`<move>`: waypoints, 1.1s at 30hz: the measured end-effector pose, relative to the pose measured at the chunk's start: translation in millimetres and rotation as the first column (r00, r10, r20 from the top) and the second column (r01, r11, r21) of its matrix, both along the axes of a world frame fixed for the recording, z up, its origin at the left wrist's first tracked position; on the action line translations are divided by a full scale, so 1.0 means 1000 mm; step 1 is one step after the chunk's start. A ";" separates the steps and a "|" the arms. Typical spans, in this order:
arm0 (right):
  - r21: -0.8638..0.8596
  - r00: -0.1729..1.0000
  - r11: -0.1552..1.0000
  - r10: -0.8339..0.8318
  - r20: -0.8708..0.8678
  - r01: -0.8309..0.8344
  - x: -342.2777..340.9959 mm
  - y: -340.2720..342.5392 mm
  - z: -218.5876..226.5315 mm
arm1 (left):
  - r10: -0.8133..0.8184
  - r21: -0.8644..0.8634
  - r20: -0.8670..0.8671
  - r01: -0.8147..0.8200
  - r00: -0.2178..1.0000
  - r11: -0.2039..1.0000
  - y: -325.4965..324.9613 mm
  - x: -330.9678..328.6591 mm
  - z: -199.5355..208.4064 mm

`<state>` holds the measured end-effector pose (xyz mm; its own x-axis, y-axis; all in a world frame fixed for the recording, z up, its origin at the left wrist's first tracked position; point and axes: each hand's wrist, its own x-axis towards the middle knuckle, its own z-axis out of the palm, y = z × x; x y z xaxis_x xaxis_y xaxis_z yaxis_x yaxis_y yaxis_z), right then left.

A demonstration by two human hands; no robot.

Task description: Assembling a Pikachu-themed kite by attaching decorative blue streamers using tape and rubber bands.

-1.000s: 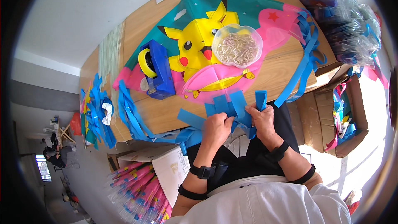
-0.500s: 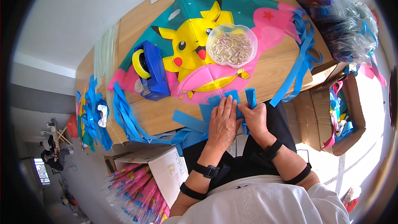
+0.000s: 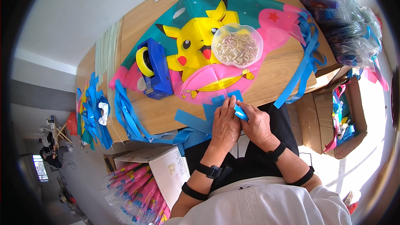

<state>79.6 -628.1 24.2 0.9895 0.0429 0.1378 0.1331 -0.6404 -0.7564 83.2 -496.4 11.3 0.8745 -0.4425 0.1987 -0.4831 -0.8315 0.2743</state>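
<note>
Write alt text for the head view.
A person's right hand grips a folded blue strip beside the left hand at a wooden table. A bowl of small pieces and a blue tape dispenser sit on a cartoon-printed sheet.

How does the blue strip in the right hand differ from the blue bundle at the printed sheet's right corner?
Pose: the held strip sits in the fingers of the right hand; the blue bundle lies loose and looped by the right edge of the table.
Visible length: the held strip shows only a short piece; the blue bundle shows long strands, several of them.
Shared: both are blue and ribbon-like.
</note>
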 end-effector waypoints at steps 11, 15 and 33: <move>-0.118 0.996 0.992 0.045 -0.075 -0.054 0.003 0.000 -0.006 | -0.010 -0.022 0.018 0.010 1.000 1.000 -0.002 0.002 0.005; -0.147 0.995 0.987 0.049 -0.084 -0.061 0.003 -0.002 -0.008 | -0.009 0.000 0.019 0.009 1.000 1.000 -0.003 0.001 0.004; -0.363 0.975 0.909 0.158 -0.154 -0.204 0.005 -0.010 -0.005 | 0.576 -0.497 0.241 -0.411 0.781 0.764 0.100 0.047 0.069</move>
